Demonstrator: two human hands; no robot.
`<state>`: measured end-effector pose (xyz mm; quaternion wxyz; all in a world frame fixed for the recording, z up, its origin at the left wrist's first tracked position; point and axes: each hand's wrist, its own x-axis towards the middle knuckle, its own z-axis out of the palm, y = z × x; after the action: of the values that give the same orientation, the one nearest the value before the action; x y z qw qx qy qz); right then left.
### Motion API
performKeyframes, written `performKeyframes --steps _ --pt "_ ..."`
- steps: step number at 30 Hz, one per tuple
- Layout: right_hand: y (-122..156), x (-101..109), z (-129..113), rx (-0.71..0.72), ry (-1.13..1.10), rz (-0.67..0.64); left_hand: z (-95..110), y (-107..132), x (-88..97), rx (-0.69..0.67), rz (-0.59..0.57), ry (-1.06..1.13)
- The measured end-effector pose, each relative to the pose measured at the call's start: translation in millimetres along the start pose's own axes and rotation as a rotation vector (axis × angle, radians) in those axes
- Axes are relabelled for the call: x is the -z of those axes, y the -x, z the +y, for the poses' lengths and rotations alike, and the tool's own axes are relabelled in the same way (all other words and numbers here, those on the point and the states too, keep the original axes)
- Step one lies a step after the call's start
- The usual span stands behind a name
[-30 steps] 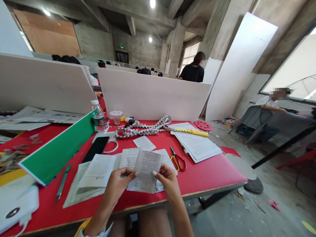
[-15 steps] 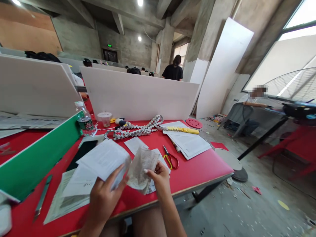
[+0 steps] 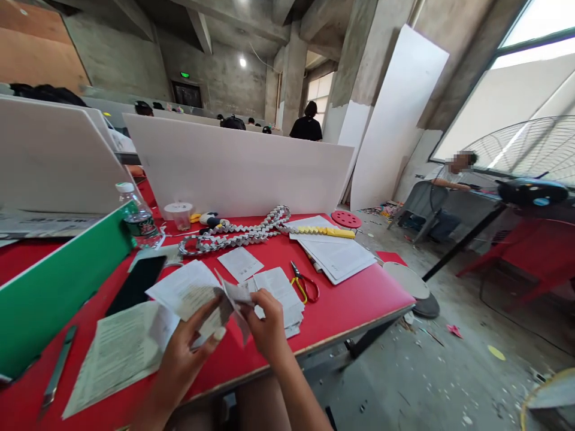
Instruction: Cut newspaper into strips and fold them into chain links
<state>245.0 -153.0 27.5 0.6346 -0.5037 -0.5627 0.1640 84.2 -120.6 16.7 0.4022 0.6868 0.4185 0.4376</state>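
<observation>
My left hand (image 3: 186, 353) is closed on several printed paper sheets (image 3: 182, 290), its thumb raised along their near edge. In my right hand (image 3: 267, 323) the fingers pinch a small creased piece of paper (image 3: 238, 296), which meets the left hand's sheets in front of me. Just beyond the right hand lies a stack of cut paper slips (image 3: 281, 293), with a single slip (image 3: 240, 264) farther back. To the left, a greenish printed sheet (image 3: 119, 341) rests on the red table (image 3: 224, 383). Small cutters (image 3: 304, 284) with red and yellow handles lie right of the stack.
A black phone (image 3: 138, 284), a utility knife (image 3: 60, 365) and a green board (image 3: 67, 281) are at left. Behind are a bottle (image 3: 141, 224), a cup (image 3: 179, 216) and a folded-paper chain (image 3: 242, 235) before a white partition (image 3: 238, 170). A person (image 3: 451, 179) sits at right.
The right hand has moved left with its paper, off the slip stack and up to the left hand's sheets. More of the stack and greenish sheet shows. The view has shifted slightly right.
</observation>
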Motion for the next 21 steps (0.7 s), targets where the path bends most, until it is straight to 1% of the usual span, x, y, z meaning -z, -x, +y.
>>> performKeyframes --steps 2,3,5,7,9,11,14,16,18,21 --pt "1.4 -3.8 -1.0 0.088 0.048 -0.025 8.1 -3.1 -6.1 0.042 0.048 -0.039" --pt "1.6 -5.8 -1.5 0.124 0.067 -0.022 10.7 -4.6 -9.6 0.058 0.048 -0.043" --pt "0.8 -8.8 -2.2 0.175 0.092 0.027 12.6 -7.9 -14.8 0.075 0.106 -0.021" --pt "-1.3 -9.7 -2.6 0.179 0.106 0.098 12.0 -11.1 -14.8 0.088 0.199 -0.018" --pt "-4.1 -8.4 -3.7 0.109 0.101 0.150 11.5 -14.4 -9.3 0.109 0.263 -0.045" --pt "-7.2 -5.3 -5.7 -0.015 0.064 0.165 11.8 -17.6 0.0 0.132 0.279 -0.083" --pt "-13.1 0.5 -7.9 -0.179 -0.027 0.149 11.8 -21.7 17.4 0.159 0.306 -0.138" --pt "-17.9 3.3 -5.9 -0.243 -0.090 0.113 9.3 -23.2 31.7 0.178 0.346 -0.183" --pt "-23.0 2.7 0.1 -0.291 -0.148 0.072 3.5 -23.4 49.3 0.186 0.356 -0.231" --pt "-29.3 -10.7 13.4 -0.350 -0.150 0.007 -11.8 -21.0 80.2 0.192 0.325 -0.328"
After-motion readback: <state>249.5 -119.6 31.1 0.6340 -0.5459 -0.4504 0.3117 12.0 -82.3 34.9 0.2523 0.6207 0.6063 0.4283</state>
